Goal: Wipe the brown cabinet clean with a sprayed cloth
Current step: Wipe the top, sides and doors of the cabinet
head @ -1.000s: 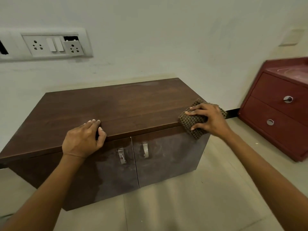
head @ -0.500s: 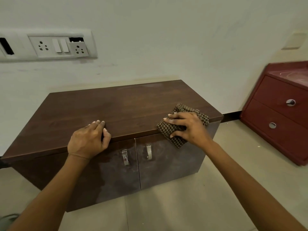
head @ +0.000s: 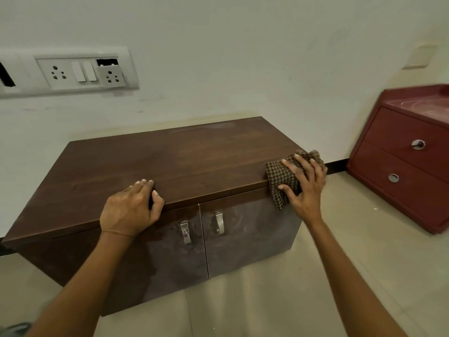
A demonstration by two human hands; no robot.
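The brown cabinet [head: 194, 161] stands against the wall, its top dusty towards the back and its two front doors smeared. A checked brown cloth [head: 279, 183] lies over the top's front right corner and hangs a little over the front edge. My right hand [head: 307, 188] presses it flat with spread fingers, the thumb low against the edge. My left hand [head: 130, 210] rests on the front edge left of centre, fingertips on the top and thumb at the edge, holding nothing.
Two metal handles [head: 202, 227] sit where the doors meet. A red two-drawer unit [head: 401, 166] stands on the tiled floor to the right, a gap apart. A white socket and switch panel [head: 80, 71] is on the wall above left.
My right hand slid the cloth left along the front edge, then back right to the corner. My left hand stayed where it was on the edge.
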